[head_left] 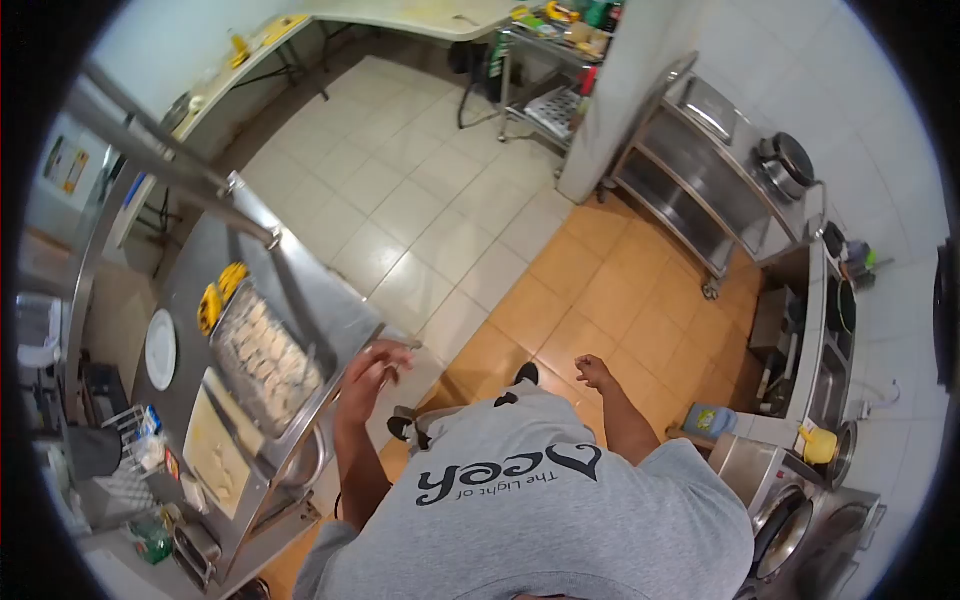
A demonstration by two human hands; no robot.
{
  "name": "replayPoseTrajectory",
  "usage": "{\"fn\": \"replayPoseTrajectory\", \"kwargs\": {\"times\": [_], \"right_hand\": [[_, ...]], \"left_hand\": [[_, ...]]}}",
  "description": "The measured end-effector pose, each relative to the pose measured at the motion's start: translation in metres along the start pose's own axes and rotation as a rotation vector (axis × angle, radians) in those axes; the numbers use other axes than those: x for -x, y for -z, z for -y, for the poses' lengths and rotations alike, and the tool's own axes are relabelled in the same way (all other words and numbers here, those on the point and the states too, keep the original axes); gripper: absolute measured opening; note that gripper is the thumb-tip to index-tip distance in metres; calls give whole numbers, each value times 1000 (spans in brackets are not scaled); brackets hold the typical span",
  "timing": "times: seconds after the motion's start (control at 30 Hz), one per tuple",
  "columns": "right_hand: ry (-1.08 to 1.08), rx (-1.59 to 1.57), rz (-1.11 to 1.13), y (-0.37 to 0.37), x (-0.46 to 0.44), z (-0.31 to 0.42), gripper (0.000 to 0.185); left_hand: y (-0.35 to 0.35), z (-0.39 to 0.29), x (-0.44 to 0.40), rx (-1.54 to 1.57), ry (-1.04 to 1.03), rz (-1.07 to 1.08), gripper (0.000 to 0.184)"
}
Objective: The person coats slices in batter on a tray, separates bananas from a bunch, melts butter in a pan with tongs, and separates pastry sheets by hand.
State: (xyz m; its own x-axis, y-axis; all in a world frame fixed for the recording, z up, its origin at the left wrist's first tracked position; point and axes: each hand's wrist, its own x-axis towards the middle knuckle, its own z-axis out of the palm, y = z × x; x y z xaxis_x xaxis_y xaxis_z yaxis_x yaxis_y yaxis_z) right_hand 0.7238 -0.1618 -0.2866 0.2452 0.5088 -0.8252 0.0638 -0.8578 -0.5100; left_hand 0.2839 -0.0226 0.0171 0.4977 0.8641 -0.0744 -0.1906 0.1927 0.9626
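Observation:
My left hand (378, 366) hangs in the air by the corner of the steel counter, its fingers loosely bent and apart, holding nothing. Nearest to it is a metal tray (318, 392) of pale, floury-looking food pieces (266, 352). My right hand (592, 371) is over the orange floor, away from any object, with fingers slightly curled, apart and bare. Beside the tray lies a white cutting board (208, 452) with a knife (240, 432) on it. A white plate (161, 350) and yellow-black gloves or cloths (221, 297) sit farther back on the counter.
A steel rack (680, 180) with a pot (787, 165) stands at back right. To my right are a stove with a pan (785, 535), a yellow ladle-like item (819, 444) and a sink (827, 385). A loaded trolley (555, 90) stands ahead on the tiled floor (440, 190).

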Motion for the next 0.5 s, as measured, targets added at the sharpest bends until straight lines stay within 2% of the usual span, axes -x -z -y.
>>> {"fn": "replayPoseTrajectory", "kwargs": {"times": [0.17, 0.2, 0.27, 0.37, 0.47, 0.5], "right_hand": [[-107, -345, -122, 75, 18, -38, 19], [-118, -384, -121, 86, 14, -47, 21], [-125, -690, 24, 105, -3, -88, 24], [-239, -714, -18, 102, -6, -95, 26], [-347, -623, -106, 86, -22, -52, 28], [-301, -611, -70, 81, -32, -36, 29]], "left_hand": [[-77, 56, -104, -156, 411, -113, 20], [-89, 60, -114, -102, 414, -92, 18], [-104, 73, -136, -17, 466, -22, 22], [-112, 88, -164, -9, 532, 33, 26], [-100, 100, -196, -35, 591, -46, 27], [-94, 103, -207, -9, 588, -70, 27]]}}
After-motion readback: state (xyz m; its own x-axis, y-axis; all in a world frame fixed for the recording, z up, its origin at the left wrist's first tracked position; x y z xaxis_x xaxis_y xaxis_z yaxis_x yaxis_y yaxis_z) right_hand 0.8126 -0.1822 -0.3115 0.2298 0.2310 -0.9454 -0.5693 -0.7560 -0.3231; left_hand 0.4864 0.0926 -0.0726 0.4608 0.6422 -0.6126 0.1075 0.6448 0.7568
